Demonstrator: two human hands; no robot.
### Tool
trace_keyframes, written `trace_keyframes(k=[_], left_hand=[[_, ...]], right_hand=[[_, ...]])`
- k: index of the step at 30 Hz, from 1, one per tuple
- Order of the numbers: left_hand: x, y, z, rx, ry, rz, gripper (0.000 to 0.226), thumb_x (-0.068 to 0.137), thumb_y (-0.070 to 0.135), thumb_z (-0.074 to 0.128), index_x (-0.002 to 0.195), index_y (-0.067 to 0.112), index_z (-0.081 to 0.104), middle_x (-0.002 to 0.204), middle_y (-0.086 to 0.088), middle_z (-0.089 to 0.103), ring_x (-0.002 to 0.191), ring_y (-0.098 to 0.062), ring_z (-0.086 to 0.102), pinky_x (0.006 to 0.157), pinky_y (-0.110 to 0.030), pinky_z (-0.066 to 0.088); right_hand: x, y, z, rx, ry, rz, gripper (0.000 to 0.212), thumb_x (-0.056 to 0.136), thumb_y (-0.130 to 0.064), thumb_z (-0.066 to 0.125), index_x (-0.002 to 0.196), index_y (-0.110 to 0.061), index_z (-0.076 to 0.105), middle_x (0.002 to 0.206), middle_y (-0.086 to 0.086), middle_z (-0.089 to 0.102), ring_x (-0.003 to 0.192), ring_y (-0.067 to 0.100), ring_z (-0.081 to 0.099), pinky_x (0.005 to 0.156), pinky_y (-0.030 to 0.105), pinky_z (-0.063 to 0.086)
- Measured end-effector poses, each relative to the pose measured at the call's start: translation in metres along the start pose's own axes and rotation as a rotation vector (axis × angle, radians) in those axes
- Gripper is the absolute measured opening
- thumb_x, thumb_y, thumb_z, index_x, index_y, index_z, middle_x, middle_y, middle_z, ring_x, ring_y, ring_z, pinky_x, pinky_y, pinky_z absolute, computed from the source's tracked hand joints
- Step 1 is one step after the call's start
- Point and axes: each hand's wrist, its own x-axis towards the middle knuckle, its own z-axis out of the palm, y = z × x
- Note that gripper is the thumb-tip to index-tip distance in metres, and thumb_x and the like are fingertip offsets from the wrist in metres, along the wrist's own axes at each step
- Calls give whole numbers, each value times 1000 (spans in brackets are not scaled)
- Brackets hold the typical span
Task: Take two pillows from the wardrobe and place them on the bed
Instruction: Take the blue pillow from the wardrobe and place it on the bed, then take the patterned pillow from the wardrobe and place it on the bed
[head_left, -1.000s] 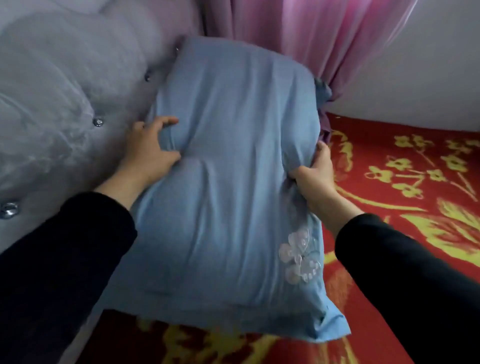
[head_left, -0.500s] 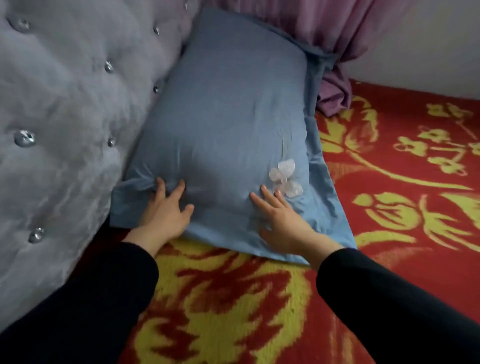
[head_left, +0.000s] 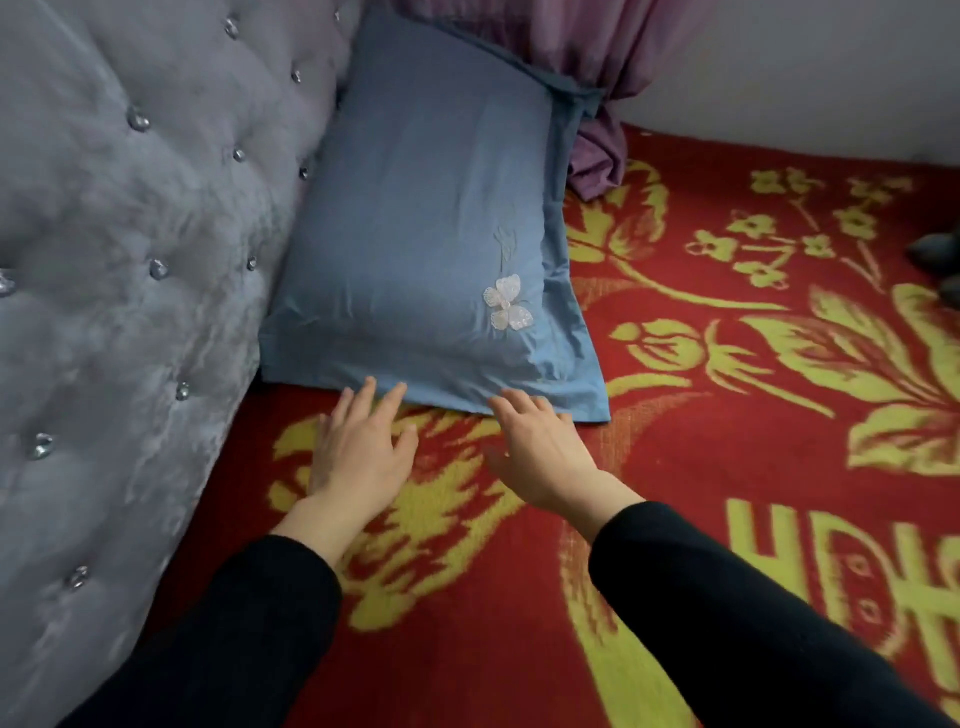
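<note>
A blue pillow with a white butterfly patch lies on the bed's red and yellow blanket, leaning against the grey tufted headboard. My left hand hovers open just below the pillow's near edge, fingertips at its hem. My right hand is open too, fingers spread, its tips at the pillow's lower flap. Neither hand holds anything. Only this one pillow is in view, and the wardrobe is out of sight.
A purple curtain hangs behind the pillow and bunches on the bed at its right corner. A white wall runs along the far side. A dark object sits at the right edge of the blanket.
The pillow went from being held in both hands to lying against the headboard. Both hands let go, pressed its lower part, and have now drawn back to its near edge.
</note>
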Motion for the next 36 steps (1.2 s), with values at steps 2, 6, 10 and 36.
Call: trace_keyframes(k=[2, 6, 10, 36], left_hand=[[-38, 7, -10, 1, -25, -24, 52, 95, 41, 36, 144, 27, 27, 157, -5, 19, 145, -26, 13, 118, -45, 18], [-117, 22, -21, 14, -16, -42, 49, 94, 39, 36, 139, 20, 36, 149, -7, 35, 135, -28, 29, 112, -43, 29], [-189, 37, -18, 20, -4, -116, 47, 93, 40, 37, 135, 21, 41, 145, -5, 40, 130, -27, 33, 103, -45, 36], [-821, 137, 97, -99, 485, -763, 32, 88, 34, 45, 109, 13, 57, 117, -8, 60, 111, -30, 52, 87, -40, 45]], right_hand=[[-35, -13, -8, -6, -11, -8, 51, 87, -29, 55, 132, -13, 39, 137, 8, 42, 123, 32, 39, 94, 47, 38], [-102, -35, -16, -29, -37, -47, 53, 87, -34, 54, 133, -14, 36, 137, 7, 42, 123, 31, 39, 92, 49, 39], [-160, -46, -24, -54, -31, -129, 53, 86, -33, 54, 133, -14, 36, 137, 8, 41, 122, 32, 39, 91, 50, 38], [-675, -89, 32, -262, -193, -941, 53, 85, -42, 53, 129, -16, 39, 135, 6, 44, 123, 29, 39, 96, 53, 35]])
